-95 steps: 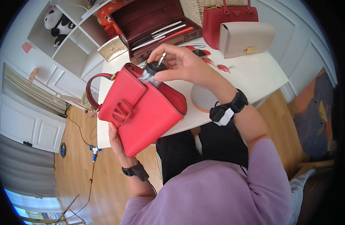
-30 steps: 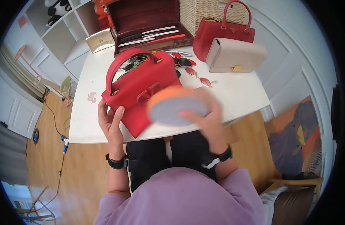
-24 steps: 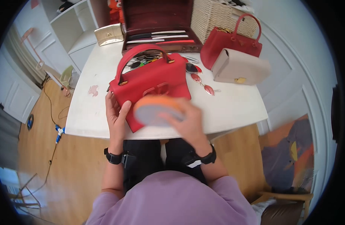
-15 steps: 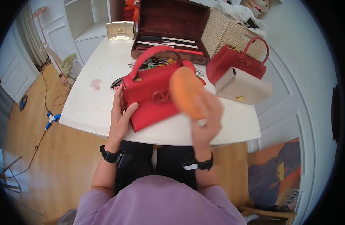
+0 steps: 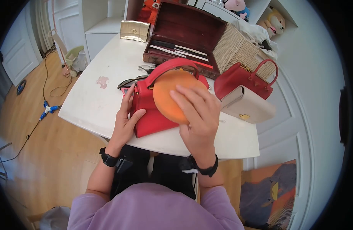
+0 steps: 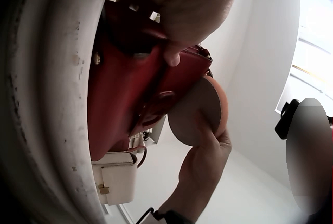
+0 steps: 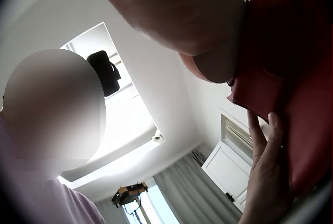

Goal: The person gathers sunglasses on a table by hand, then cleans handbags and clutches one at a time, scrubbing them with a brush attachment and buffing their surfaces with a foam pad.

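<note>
A red handbag [image 5: 156, 119] with a top handle stands at the table's front edge. My left hand [image 5: 124, 124] grips its left side, thumb on the front face and fingers behind. In my right hand [image 5: 199, 111] is a round, sponge-like pad [image 5: 169, 94], orange on one face and grey on the other. Fingers lie across the orange face, while the left wrist view shows the thumb [image 6: 204, 130] pressed on the grey one. The pad overlaps the bag's upper front and part of its handle in the head view, hiding the emblem.
Sunglasses [image 5: 130, 81] lie behind the bag on the white table [image 5: 84, 103]. An open brown case [image 5: 184, 50], a gold purse [image 5: 135, 30], a wicker basket [image 5: 237, 48], a dark red handbag [image 5: 241, 78] and a beige bag [image 5: 251, 105] stand at the back and right.
Earlier my right hand held a black-topped object at the bag's opening, and the pad lay on the table. Since then the pad was picked up, passed before the bag's front, and turned orange face up.
</note>
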`<action>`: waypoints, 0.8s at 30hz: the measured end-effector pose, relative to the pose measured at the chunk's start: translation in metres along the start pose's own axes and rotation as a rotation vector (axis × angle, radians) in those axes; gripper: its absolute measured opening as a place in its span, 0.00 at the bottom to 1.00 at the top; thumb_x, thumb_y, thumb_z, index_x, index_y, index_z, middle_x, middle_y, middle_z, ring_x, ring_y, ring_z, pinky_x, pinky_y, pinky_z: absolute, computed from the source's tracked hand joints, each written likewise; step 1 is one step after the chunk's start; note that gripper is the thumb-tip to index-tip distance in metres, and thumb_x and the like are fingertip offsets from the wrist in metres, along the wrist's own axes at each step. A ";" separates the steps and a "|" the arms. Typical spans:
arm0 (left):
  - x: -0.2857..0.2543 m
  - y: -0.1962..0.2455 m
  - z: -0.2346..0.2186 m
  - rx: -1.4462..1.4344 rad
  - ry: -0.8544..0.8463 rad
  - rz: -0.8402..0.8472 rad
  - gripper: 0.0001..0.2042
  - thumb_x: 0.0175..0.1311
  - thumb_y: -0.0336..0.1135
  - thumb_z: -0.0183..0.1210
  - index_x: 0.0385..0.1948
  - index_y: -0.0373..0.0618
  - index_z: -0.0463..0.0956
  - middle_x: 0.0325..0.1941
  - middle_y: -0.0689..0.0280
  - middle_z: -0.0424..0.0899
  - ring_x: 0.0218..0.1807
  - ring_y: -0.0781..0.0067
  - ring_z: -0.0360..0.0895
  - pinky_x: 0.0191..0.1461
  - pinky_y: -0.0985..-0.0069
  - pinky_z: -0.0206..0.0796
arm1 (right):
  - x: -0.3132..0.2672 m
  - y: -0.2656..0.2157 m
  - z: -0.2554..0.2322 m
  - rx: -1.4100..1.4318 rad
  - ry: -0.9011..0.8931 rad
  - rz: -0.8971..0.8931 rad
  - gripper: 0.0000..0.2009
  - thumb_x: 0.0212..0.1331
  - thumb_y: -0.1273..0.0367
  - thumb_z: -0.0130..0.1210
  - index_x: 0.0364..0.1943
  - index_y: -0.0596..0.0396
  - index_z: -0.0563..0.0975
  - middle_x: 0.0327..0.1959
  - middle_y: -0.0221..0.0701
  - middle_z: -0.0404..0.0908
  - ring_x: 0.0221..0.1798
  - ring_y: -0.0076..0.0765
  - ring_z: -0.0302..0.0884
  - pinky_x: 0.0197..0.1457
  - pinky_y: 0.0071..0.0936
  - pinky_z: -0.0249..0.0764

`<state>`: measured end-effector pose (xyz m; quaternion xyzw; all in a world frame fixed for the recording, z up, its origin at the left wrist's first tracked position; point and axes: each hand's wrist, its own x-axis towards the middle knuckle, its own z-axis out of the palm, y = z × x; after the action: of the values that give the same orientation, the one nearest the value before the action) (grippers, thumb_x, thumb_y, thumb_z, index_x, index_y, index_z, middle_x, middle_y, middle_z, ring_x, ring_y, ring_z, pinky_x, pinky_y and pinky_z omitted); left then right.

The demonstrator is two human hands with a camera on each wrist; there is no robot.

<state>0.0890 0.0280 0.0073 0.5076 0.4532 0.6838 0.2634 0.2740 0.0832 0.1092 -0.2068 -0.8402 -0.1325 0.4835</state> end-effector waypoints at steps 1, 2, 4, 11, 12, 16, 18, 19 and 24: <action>0.001 0.000 0.000 -0.019 0.008 0.007 0.34 0.68 0.31 0.57 0.74 0.48 0.50 0.69 0.54 0.68 0.68 0.64 0.68 0.71 0.69 0.56 | 0.000 -0.003 -0.007 0.000 -0.003 -0.010 0.24 0.36 0.80 0.57 0.44 0.48 0.85 0.47 0.25 0.83 0.51 0.38 0.75 0.55 0.37 0.66; 0.000 -0.001 -0.001 -0.024 0.017 0.012 0.34 0.68 0.31 0.57 0.74 0.48 0.50 0.69 0.54 0.68 0.68 0.64 0.68 0.71 0.69 0.56 | -0.003 -0.008 -0.020 0.072 -0.062 0.033 0.24 0.36 0.81 0.57 0.44 0.49 0.85 0.47 0.27 0.83 0.50 0.39 0.76 0.54 0.37 0.68; -0.004 -0.002 -0.004 0.015 -0.042 0.006 0.33 0.68 0.30 0.57 0.74 0.47 0.51 0.69 0.54 0.68 0.68 0.65 0.67 0.71 0.70 0.56 | -0.001 -0.009 -0.035 0.145 -0.131 0.066 0.24 0.37 0.81 0.56 0.44 0.51 0.84 0.47 0.28 0.83 0.50 0.39 0.77 0.53 0.36 0.69; -0.002 0.002 -0.004 0.001 -0.046 0.006 0.33 0.68 0.30 0.57 0.73 0.45 0.52 0.72 0.56 0.64 0.70 0.65 0.65 0.72 0.70 0.55 | -0.007 -0.007 -0.009 0.079 -0.090 -0.024 0.26 0.37 0.82 0.55 0.48 0.50 0.84 0.52 0.31 0.81 0.51 0.43 0.77 0.53 0.36 0.72; -0.001 0.004 -0.004 -0.026 -0.052 -0.011 0.33 0.68 0.30 0.57 0.74 0.45 0.51 0.73 0.56 0.63 0.71 0.65 0.64 0.73 0.70 0.54 | -0.015 -0.013 -0.006 0.081 -0.091 -0.029 0.26 0.37 0.82 0.55 0.48 0.50 0.84 0.52 0.31 0.81 0.51 0.43 0.77 0.53 0.36 0.72; 0.000 -0.001 -0.005 -0.049 -0.067 -0.001 0.34 0.69 0.32 0.57 0.74 0.44 0.50 0.75 0.56 0.59 0.74 0.65 0.59 0.75 0.69 0.50 | -0.060 -0.036 0.001 0.136 -0.153 -0.040 0.26 0.35 0.79 0.57 0.46 0.48 0.84 0.50 0.28 0.80 0.52 0.39 0.75 0.52 0.36 0.69; 0.001 -0.001 -0.006 -0.047 -0.084 0.005 0.35 0.69 0.32 0.56 0.74 0.44 0.48 0.76 0.55 0.57 0.76 0.64 0.56 0.76 0.69 0.47 | -0.066 -0.038 0.000 0.181 -0.249 -0.049 0.26 0.34 0.79 0.57 0.46 0.47 0.84 0.49 0.27 0.80 0.52 0.37 0.75 0.52 0.36 0.68; 0.001 -0.005 -0.005 -0.091 -0.078 0.020 0.34 0.70 0.36 0.55 0.74 0.43 0.48 0.76 0.55 0.57 0.75 0.64 0.57 0.76 0.69 0.46 | -0.061 -0.040 -0.006 0.287 -0.356 -0.026 0.26 0.35 0.78 0.57 0.46 0.46 0.84 0.48 0.26 0.80 0.52 0.37 0.75 0.51 0.35 0.68; 0.000 -0.002 -0.006 -0.242 -0.097 -0.034 0.35 0.73 0.50 0.47 0.75 0.41 0.47 0.76 0.55 0.57 0.74 0.64 0.58 0.76 0.69 0.46 | -0.017 -0.042 -0.032 0.179 -0.044 -0.121 0.22 0.41 0.74 0.60 0.47 0.47 0.83 0.51 0.26 0.80 0.53 0.38 0.75 0.52 0.37 0.70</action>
<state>0.0837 0.0266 0.0053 0.4969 0.3628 0.7033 0.3560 0.2856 0.0288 0.1090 -0.1144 -0.8699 -0.0812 0.4728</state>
